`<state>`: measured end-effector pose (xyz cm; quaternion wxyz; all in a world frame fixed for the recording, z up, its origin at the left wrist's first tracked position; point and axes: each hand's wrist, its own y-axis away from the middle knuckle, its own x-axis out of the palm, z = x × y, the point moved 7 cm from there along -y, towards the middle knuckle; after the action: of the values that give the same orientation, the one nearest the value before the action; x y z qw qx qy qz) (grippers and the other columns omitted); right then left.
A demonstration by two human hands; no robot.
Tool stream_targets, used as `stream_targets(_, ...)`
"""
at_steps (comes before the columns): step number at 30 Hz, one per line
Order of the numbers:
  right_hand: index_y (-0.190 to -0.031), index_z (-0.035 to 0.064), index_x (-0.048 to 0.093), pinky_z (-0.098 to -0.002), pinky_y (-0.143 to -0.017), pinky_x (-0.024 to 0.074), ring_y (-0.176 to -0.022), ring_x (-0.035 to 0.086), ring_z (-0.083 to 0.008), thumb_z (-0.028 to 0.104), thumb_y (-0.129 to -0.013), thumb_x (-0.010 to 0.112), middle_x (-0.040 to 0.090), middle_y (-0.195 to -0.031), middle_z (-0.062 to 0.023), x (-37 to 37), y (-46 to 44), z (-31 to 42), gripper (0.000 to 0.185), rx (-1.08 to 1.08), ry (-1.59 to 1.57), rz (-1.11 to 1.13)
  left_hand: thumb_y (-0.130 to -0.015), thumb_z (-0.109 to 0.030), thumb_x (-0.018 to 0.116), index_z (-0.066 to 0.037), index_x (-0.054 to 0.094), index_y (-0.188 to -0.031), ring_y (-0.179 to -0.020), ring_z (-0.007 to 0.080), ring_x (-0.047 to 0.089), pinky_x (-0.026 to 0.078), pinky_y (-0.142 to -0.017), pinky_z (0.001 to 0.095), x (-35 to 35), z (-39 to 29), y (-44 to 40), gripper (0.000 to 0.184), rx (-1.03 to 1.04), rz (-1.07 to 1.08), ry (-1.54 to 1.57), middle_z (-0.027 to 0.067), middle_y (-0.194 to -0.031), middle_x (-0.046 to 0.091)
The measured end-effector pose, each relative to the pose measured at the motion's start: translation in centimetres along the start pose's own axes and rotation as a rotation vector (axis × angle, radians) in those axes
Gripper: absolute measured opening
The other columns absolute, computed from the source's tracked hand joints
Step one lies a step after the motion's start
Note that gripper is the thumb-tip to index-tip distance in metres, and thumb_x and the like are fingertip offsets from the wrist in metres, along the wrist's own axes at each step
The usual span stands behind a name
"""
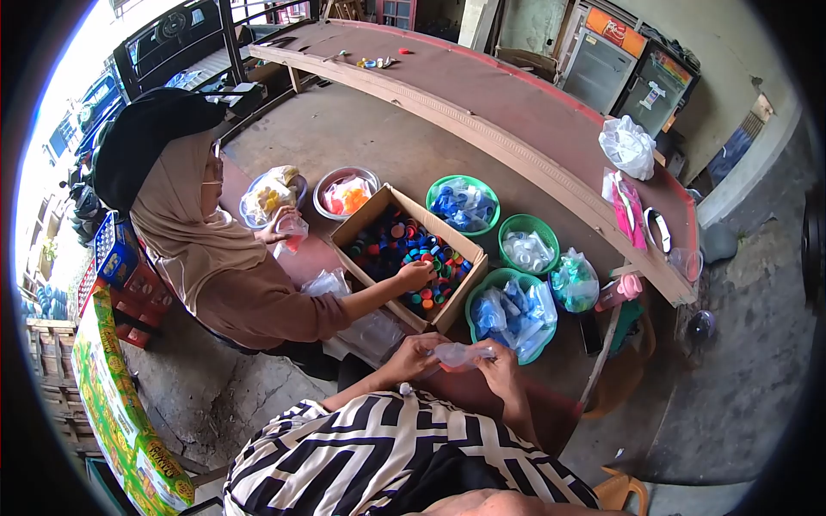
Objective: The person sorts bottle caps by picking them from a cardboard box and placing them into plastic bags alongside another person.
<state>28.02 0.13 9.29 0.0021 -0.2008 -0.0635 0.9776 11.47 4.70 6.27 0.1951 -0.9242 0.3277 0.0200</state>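
Observation:
A small clear plastic bag (462, 353) is stretched between my two hands, with a bit of orange-red showing at its lower side. My left hand (415, 361) pinches one end of it, and my right hand (499, 370) grips the other. Just beyond them stands an open cardboard box (465, 245) of loose bottle caps (422, 297) in many colours. Close by my right hand is a green basket (479, 342) filled with bags of blue and white pieces.
At my left a co-worker (206, 258) reaches one hand (417, 274) over the box and holds a clear bag (293, 230) in the other. More baskets (430, 194) and a metal bowl (323, 205) sit around the box. A long wooden ledge (482, 129) runs behind.

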Motion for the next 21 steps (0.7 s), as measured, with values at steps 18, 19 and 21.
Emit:
stream_targets(18, -0.09, 0.0022, 0.068, -0.0265, -0.073, 0.0456, -0.08, 0.058, -0.0147, 0.002, -0.08, 0.071, 0.059, -0.084, -0.0055, -0.3, -0.1, 0.8, 0.011, -0.126, -0.077, -0.067, -0.082, -0.006, 0.069, 0.001, 0.062, -0.088, -0.081, 0.0106, 0.058, 0.046, -0.072, 0.0262, -0.7, -0.1, 0.3, 0.011, -0.171, -0.158, 0.161, 0.005, -0.085, 0.063)
stream_targets(19, -0.089, 0.0028, 0.068, -0.0258, -0.073, 0.045, -0.08, 0.057, -0.0142, 0.001, -0.079, 0.072, 0.058, -0.083, -0.0046, -0.3, -0.1, 0.7, 0.011, -0.141, -0.135, -0.077, -0.082, -0.006, 0.069, 0.001, 0.062, -0.088, -0.081, 0.0106, 0.058, 0.046, -0.072, 0.0262, -0.8, -0.2, 0.3, 0.011, -0.169, -0.159, 0.16, 0.005, -0.085, 0.063)
stream_targets(21, -0.088, 0.003, 0.068, -0.0256, -0.073, 0.0443, -0.079, 0.056, -0.0137, 0.001, -0.078, 0.072, 0.057, -0.082, -0.0035, -0.5, 0.1, 0.7, 0.011, -0.122, -0.145, -0.06, -0.082, -0.006, 0.069, 0.0, 0.062, -0.088, -0.078, 0.0105, 0.059, 0.046, -0.07, 0.026, -1.0, -0.4, 0.5, 0.011, -0.194, -0.168, 0.195, 0.0048, -0.083, 0.063)
